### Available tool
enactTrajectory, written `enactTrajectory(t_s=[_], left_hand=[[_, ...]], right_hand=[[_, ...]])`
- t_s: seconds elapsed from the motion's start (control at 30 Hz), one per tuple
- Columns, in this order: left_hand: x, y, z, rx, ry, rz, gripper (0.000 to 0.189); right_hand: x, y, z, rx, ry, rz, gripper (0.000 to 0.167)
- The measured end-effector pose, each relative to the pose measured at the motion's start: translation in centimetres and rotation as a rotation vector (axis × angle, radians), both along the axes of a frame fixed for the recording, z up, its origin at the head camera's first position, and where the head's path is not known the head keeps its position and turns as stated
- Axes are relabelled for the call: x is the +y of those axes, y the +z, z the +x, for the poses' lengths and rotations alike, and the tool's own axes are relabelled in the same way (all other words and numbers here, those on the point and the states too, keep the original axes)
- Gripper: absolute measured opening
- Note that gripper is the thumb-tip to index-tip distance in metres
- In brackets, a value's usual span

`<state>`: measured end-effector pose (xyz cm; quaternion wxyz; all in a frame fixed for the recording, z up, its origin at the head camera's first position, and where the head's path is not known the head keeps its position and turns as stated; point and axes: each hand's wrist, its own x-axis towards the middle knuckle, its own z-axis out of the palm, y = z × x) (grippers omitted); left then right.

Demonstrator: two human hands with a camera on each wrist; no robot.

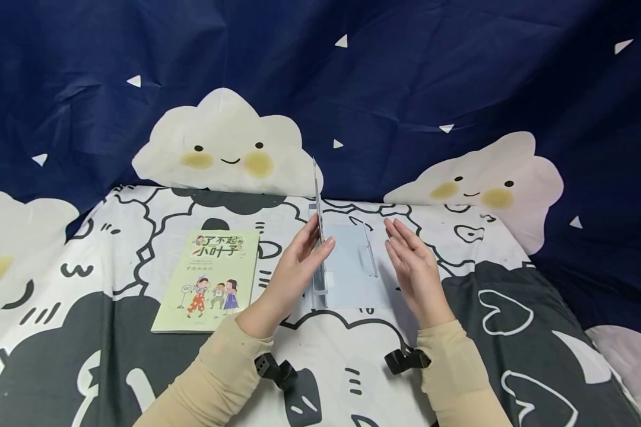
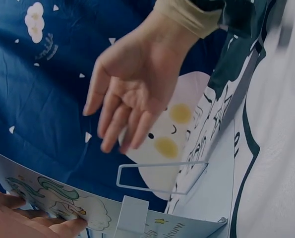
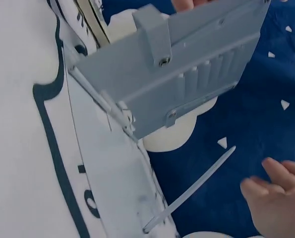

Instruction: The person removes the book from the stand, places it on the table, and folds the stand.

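A light blue folding book stand [image 1: 347,290] lies with its base flat on the bedding and its panel raised nearly upright. My left hand [image 1: 299,258] holds that panel between thumb and fingers, the fingers against its unicorn-printed face [image 2: 100,208] in the left wrist view. In the right wrist view the panel's plain grey-blue back [image 3: 197,64] shows ridges and small screws. A thin wire support [image 1: 372,255] stands up from the base's right part. Right of it, apart from the stand, my right hand [image 1: 416,270] is held with fingers extended, touching nothing.
A pale green book [image 1: 208,314] with cartoon children on its cover lies flat to the left of the stand. Black-and-white patterned bedding [image 1: 347,356] spreads beneath everything. Behind hangs a dark blue cloth [image 1: 379,89] with smiling clouds. Black straps or mounts [image 1: 275,370] are on the wrists.
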<state>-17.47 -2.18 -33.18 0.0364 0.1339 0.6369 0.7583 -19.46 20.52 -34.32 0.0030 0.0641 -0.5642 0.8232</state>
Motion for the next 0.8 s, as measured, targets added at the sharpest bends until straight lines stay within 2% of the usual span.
enactTrajectory(t_s=[0.17,0.33,0.43,0.6,0.8], left_hand=[[0.0,-0.1,0.0,-0.012,-0.002,-0.021,0.069],[0.0,-0.1,0.0,-0.013,-0.003,-0.005,0.068],[0.0,-0.1,-0.1,-0.012,-0.009,0.004,0.068],[0.0,-0.1,0.0,-0.013,-0.007,-0.002,0.068],[-0.1,0.0,0.0,-0.012,-0.008,-0.007,0.068]], right_hand=[[1.0,-1.3,-1.5,-0.121,-0.088,-0.098,0.058],[1.8,-3.0,-3.4,-0.272,-0.065,-0.238,0.062],[2.0,-4.3,-4.0,-0.345,-0.059,-0.308,0.064],[2.3,-6.0,-4.3,-0.371,-0.069,-0.357,0.064],[2.2,-6.4,-4.2,-0.353,-0.038,-0.351,0.066]])
